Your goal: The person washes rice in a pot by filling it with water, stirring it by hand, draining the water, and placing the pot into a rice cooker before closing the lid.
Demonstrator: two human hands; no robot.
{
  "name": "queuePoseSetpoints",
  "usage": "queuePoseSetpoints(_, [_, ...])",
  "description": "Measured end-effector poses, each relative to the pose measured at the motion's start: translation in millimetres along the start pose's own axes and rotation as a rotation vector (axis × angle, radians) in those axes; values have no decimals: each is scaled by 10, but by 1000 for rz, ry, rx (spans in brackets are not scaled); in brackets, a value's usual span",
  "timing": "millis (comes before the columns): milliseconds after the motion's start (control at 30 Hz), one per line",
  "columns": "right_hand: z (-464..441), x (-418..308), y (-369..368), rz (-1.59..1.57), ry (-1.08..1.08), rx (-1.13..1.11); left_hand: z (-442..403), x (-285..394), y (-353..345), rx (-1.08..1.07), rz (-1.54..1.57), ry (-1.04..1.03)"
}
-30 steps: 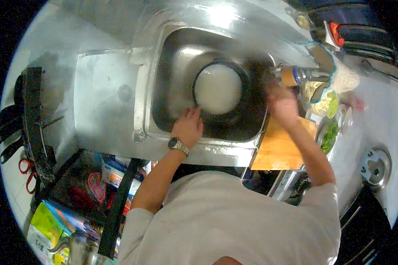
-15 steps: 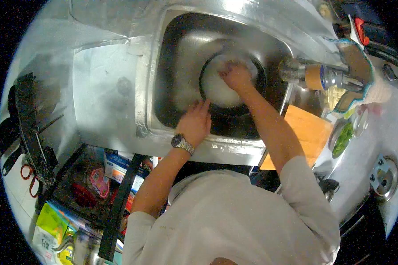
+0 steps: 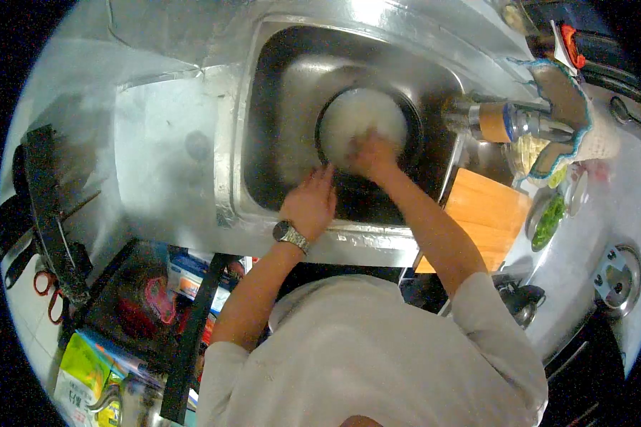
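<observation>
A round dark-rimmed pot [image 3: 363, 114] with cloudy whitish contents stands in the steel sink [image 3: 281, 135]. My right hand [image 3: 374, 153] is in the near part of the pot, its fingertips blurred and partly hidden in the cloudy contents, so I cannot make out its grip. My left hand [image 3: 311, 203], with a watch on the wrist, rests at the pot's near left rim, fingers stretched out and holding nothing.
Right of the sink are a wooden board [image 3: 484, 217], a jar with a tan band [image 3: 495, 122], a cloth [image 3: 598, 132] and a dish of greens [image 3: 548, 222]. A knife rack [image 3: 46, 206] and red-handled scissors [image 3: 46, 283] are at left.
My right hand came from the jar at the sink's right side into the pot, then moved toward its near side. My left hand has stayed by the rim.
</observation>
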State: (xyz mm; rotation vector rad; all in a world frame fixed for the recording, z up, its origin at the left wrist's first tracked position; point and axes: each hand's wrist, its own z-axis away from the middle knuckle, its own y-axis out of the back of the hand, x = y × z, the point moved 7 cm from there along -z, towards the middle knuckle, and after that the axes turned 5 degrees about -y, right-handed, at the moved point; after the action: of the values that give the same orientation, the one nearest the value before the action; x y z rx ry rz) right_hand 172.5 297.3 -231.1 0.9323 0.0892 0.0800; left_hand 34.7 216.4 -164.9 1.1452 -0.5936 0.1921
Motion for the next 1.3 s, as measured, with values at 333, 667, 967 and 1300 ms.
queuePoseSetpoints(333, [-413, -235, 276, 222, 423, 230, -7, 47, 29, -96, -9, 28])
queuePoseSetpoints(667, [-102, -239, 27, 151, 382, 10, -32, 17, 60, -14, 16, 11])
queuePoseSetpoints(967, [-553, 254, -59, 91, 72, -185, 0, -9, 9, 4, -3, 12])
queuePoseSetpoints(1300, [277, 262, -128, 135, 196, -274, 44, -32, -35, -14, -13, 39])
